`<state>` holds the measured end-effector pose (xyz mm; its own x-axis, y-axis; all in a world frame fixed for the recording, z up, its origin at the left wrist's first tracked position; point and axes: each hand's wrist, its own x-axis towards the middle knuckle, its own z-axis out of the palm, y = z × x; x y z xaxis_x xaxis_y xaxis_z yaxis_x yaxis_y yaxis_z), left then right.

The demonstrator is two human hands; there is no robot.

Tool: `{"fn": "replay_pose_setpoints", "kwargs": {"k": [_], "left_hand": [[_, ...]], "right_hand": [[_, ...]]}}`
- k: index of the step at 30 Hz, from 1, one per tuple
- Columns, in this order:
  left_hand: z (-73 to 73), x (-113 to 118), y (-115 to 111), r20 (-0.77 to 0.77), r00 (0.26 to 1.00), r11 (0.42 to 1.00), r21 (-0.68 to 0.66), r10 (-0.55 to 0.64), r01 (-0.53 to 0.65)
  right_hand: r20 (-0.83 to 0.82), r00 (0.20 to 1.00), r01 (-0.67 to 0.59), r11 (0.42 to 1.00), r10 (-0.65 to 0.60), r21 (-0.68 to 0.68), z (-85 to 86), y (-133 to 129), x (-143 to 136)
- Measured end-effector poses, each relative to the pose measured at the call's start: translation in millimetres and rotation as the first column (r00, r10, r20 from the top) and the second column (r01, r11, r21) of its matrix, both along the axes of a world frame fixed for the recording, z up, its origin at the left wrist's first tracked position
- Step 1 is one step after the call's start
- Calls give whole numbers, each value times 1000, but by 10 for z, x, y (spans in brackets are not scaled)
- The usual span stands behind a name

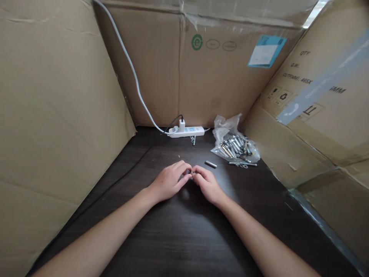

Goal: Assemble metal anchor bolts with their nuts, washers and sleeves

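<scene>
My left hand (172, 180) and my right hand (208, 184) meet over the middle of the dark table, fingertips nearly touching. Between them is a small metal piece (189, 172), pinched by the fingers of both hands. Fingers cover most of it, so its exact kind cannot be made out. Just beyond my right hand lies a short shiny metal sleeve (210, 164). Farther right, a clear plastic bag (221, 130) lies open with several expansion bolts (235, 145) in it. A loose bolt with washers (242, 164) rests at the bag's near edge.
A white power strip (198, 132) with a plugged-in charger (182, 125) sits at the back. Another small bolt with washers (193, 141) lies before it. A black cable (127, 174) runs along the left. Cardboard walls (150, 65) enclose the table (184, 238) on three sides.
</scene>
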<state>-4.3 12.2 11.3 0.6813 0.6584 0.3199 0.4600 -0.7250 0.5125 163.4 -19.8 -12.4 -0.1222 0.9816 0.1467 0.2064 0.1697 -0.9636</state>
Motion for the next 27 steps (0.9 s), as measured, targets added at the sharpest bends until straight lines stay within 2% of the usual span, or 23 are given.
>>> {"fn": "replay_pose_setpoints", "kwargs": {"k": [6,10,14,20,27], "left_hand": [[14,-24,-17,-5,999,999,-11,-36,36],[10,-36,-12,7,999,999,-21,39,-39],[3,-22,10,-50,995,996,-21,86,-87],[-14,-9,24,-129,991,999,-37,26,-31],[26,-27,-3,-88,996,996,-90,-4,-4]], "right_hand": [[37,999,-15,1000,14,17,-12,12,21],[131,991,-23,999,17,46,-13,5,29],[232,973,-41,997,23,72,8,-15,29],[328,944,-65,994,31,93,36,-39,24],[341,939,-63,994,27,93,44,-29,30]]}}
